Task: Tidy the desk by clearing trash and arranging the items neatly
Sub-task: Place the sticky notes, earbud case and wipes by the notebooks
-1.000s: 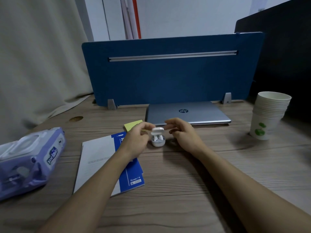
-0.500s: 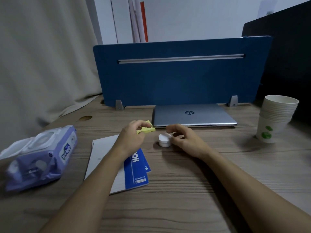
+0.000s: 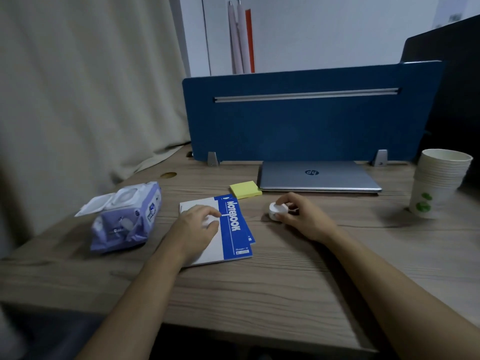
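Observation:
A small white earbud case (image 3: pixel 275 210), lid closed, sits on the wooden desk (image 3: pixel 272 287) with my right hand (image 3: pixel 298 216) curled around it. My left hand (image 3: pixel 197 227) lies flat on a white and blue notebook (image 3: pixel 232 229), holding nothing. A yellow sticky-note pad (image 3: pixel 245 189) lies on the desk between the notebook and a closed silver laptop (image 3: pixel 317 176). A purple wet-wipes pack (image 3: pixel 127 216) with its flip lid open lies at the left.
A stack of paper cups (image 3: pixel 439 183) stands at the right. A blue divider panel (image 3: pixel 311 118) runs along the back of the desk behind the laptop. A beige curtain (image 3: pixel 78 87) hangs at the left. The desk's front edge is near me.
The earbud case went from open to closed. My left hand touched the yellow pad, then let it go and came down onto the notebook. The view shifted left.

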The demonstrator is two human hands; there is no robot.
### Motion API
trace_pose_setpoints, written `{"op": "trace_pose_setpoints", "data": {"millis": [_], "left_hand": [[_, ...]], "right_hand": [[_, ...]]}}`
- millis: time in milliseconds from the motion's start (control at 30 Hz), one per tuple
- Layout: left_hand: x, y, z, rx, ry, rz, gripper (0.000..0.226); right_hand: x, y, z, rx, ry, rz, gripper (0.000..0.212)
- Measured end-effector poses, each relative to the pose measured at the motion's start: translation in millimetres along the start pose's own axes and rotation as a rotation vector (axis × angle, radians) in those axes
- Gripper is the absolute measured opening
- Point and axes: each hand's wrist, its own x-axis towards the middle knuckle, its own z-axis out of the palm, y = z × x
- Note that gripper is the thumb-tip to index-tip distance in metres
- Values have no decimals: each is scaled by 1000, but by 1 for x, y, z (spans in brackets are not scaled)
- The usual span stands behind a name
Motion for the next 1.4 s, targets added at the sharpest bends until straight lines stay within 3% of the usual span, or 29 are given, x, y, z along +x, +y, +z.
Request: {"op": "trace_pose_setpoints", "data": {"millis": [167, 333, 567, 800, 1000, 1233, 1400], "left_hand": [[-29, -8, -17, 116, -84, 57, 33], [-45, -12, -22, 196, -218, 74, 66], [-37, -20, -13, 267, -170, 24, 77], [-19, -23, -5, 282, -122, 61, 69], [9, -32, -3, 252, -74, 41, 43], [48, -52, -2, 222, -5, 18, 28], [72, -64, 1, 215, 68, -72, 27]], "right_hand": [[-15, -7, -2, 15, 81, 39, 23], [-39, -11, -8, 19, 197, 94, 21], [-63, -9, -17, 56, 281, 229, 21], [-62, -12, -14, -198, 330, 163, 21], [-46, -10, -11, -387, 201, 170, 32], [-10, -15, -19, -364, 186, 166, 33], [34, -18, -19, -320, -20, 182, 31]]}}
